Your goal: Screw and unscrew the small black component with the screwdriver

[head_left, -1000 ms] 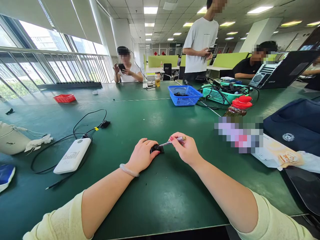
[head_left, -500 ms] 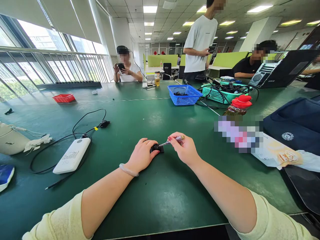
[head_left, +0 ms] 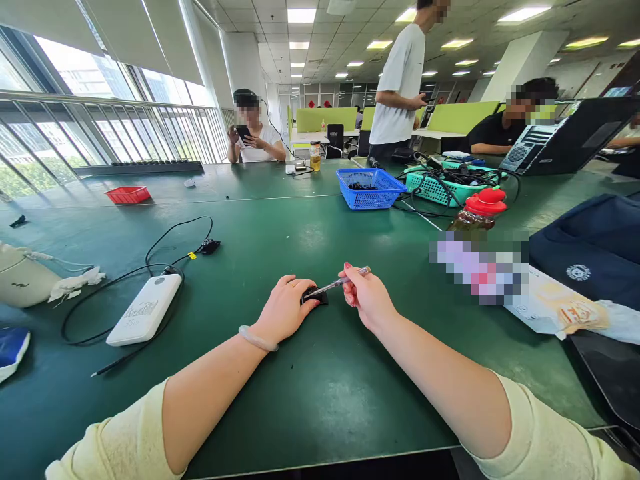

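A small black object [head_left: 321, 299] lies at the center of the green table [head_left: 270, 233], toward the near edge. The left hand [head_left: 281, 308] is closed over its left part, the fingers clamped on it against the tabletop; a pale bracelet [head_left: 257, 339] circles that wrist. The right hand [head_left: 367, 297] pinches a slim metallic tool [head_left: 327, 288], which slants down to the left; its tip appears to touch the black object, though this detail is too small to confirm. To the left lies a white power bank [head_left: 145, 310] with a black cable [head_left: 113, 365] looped around it. On the far side stand a red tray [head_left: 128, 195] at left and, right of center, a blue basket [head_left: 373, 200] beside a teal basket [head_left: 433, 190]. A red-lidded bottle [head_left: 485, 203] stands at right, near a dark blue bag [head_left: 585, 243].
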A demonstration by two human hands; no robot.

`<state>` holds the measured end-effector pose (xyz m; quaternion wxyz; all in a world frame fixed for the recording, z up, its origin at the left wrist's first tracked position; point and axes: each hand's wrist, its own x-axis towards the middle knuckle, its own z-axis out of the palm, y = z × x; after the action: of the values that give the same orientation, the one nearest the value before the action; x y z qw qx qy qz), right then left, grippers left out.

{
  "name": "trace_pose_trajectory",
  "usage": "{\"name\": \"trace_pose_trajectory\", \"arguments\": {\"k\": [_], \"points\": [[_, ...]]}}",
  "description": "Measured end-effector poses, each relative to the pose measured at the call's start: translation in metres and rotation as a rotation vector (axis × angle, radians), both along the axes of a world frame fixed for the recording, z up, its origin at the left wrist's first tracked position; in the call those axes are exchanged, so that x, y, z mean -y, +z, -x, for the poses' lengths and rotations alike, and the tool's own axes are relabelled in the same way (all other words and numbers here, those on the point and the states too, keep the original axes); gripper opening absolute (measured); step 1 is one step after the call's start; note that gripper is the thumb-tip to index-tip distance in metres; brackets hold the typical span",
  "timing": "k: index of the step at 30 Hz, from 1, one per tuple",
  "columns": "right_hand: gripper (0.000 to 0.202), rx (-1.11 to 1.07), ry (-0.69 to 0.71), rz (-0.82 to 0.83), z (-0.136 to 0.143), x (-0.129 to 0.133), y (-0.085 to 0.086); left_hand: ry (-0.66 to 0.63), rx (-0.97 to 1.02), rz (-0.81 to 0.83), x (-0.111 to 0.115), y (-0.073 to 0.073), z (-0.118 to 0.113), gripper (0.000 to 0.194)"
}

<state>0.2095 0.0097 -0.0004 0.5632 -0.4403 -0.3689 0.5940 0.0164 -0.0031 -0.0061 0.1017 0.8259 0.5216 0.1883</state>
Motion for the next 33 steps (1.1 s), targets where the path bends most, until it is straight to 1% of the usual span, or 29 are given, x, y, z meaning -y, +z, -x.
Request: {"name": "trace_pose_trajectory", "arguments": {"k": [2,6,11,15,18,21,23,25,29,31,33], "points": [[0.055,0.045,-0.014,-0.084,0.001,0.004,0.003,-0.002,0.000,-0.005,0.000,0.000,0.000,0.024],[0.043,0.162,-0.061,-0.230,-0.003,0.007,0.010,-0.016,0.005,-0.013,0.000,0.000,0.001,0.024],[0.037,0.270,-0.044,-0.270,-0.009,0.004,0.009,-0.012,0.008,-0.021,0.000,-0.001,0.001,0.022],[0.038,0.412,-0.037,-0.340,-0.009,0.003,0.004,-0.021,0.023,-0.027,0.000,-0.001,0.000,0.021],[0.041,0.475,-0.033,-0.369,-0.008,0.005,0.004,-0.014,0.026,-0.027,0.000,-0.001,0.000,0.021],[0.048,0.511,-0.044,-0.332,-0.007,0.006,0.006,-0.007,0.012,-0.022,0.001,0.000,-0.001,0.021],[0.051,0.488,-0.048,-0.282,-0.007,0.004,0.006,-0.005,0.008,-0.016,0.001,0.000,-0.001,0.021],[0.055,0.409,-0.039,-0.223,-0.008,0.001,0.005,0.000,0.012,-0.011,0.001,0.000,-0.001,0.022],[0.061,0.172,-0.041,-0.069,-0.010,-0.008,-0.002,0.014,0.018,-0.002,0.001,-0.001,-0.001,0.022],[0.061,0.087,-0.031,0.014,-0.011,-0.011,-0.005,0.018,0.016,0.001,0.001,0.000,-0.001,0.023],[0.058,0.051,-0.002,0.066,-0.009,-0.012,-0.007,0.024,0.013,0.007,0.001,0.000,-0.001,0.024]]}}
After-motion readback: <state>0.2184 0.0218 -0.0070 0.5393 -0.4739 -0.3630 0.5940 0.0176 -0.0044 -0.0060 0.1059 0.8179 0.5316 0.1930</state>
